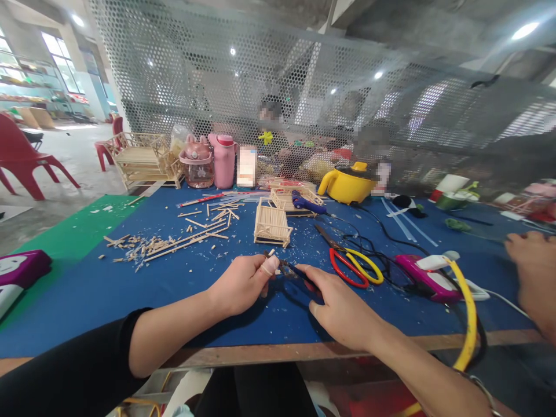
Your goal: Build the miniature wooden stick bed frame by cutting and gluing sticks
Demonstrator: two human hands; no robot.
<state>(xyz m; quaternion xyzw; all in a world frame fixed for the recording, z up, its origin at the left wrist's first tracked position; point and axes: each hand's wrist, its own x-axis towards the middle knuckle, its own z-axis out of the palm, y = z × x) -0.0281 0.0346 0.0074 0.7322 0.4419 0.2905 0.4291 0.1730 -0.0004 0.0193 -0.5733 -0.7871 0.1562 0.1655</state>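
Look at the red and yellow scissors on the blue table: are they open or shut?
Open. The scissors lie flat beside the right hand, blades apart and the red and yellow handle loops spread.

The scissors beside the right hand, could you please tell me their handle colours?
The scissors have one red and one yellow handle, seen in the head view.

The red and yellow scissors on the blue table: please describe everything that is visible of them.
The scissors lie flat on the blue table, just right of the right hand, which does not touch them. One handle loop is red, the other yellow; the dark blades point up-left and look nearly closed. Black cables run beside and under them.
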